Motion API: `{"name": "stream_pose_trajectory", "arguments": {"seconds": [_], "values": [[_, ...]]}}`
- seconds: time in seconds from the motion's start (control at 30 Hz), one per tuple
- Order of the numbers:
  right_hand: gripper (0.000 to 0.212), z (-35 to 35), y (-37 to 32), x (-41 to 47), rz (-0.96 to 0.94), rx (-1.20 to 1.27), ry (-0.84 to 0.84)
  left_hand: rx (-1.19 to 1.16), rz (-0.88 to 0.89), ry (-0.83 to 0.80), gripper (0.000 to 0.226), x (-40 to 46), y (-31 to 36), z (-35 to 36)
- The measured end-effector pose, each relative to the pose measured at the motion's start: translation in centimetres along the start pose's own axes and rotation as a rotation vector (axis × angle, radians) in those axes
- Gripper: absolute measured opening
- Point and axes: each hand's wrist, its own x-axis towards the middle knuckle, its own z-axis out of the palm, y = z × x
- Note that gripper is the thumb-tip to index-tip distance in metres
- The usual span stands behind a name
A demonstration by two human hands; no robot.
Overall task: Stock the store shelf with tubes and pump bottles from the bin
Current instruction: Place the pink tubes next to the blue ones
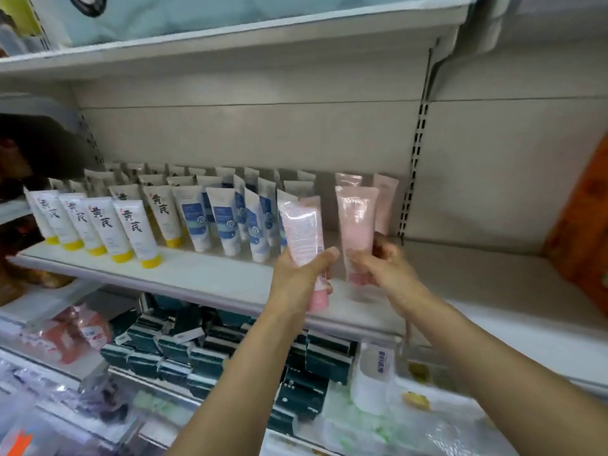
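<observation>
At frame centre your left hand (301,274) grips a pink tube (304,238), cap down, ready for standing on the shelf (184,278). Your right hand (378,264) pinches a second pink tube (357,225), steadying it upright beside the row

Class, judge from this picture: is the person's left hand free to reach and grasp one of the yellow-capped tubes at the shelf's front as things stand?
Probably not yet. The left hand already grips a pink tube; the path to the yellow-capped tubes looks open otherwise.
</observation>
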Motion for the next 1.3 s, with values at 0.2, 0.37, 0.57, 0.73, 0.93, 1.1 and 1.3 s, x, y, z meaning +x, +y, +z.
{"name": "stream_pose_trajectory", "arguments": {"seconds": [0.2, 0.37, 0.57, 0.73, 0.93, 1.1, 1.3], "values": [[0.029, -4.4, 0.2, 2.0, 0.003, -0.022, 0.157, -0.045, -0.079, -0.023, 0.025, 1.5, -1.3, 3.2], [0.018, -7.8, 1.1, 5.2, -0.062, -0.061, 0.3, -0.056, -0.117, -0.042, 0.028, 2.5, -2.3, 4.2], [0.021, -10.7, 4.2, 8.5, -0.096, -0.271, 0.362, -0.072, -0.138, -0.031, 0.025, 3.5, -3.0, 4.8], [0.03, -11.4, 4.6, 10.8, -0.078, -0.325, 0.372, -0.058, -0.16, 0.006, 0.022, 4.4, -3.6, 4.9], [0.034, -11.9, 4.8, 12.6, -0.075, -0.425, 0.374, -0.038, -0.182, 0.028, 0.021, 5.4, -4.1, 5.8], [0.038, -12.2, 5.0, 13.3, -0.077, -0.444, 0.374, -0.031, -0.174, 0.029, 0.026, 6.1, -4.1, 6.3], [0.035, -12.2, 5.1, 13.4, -0.1, -0.471, 0.372, -0.051, -0.154, 0.009, 0.022, 6.6, -4.2, 6.5]]}}
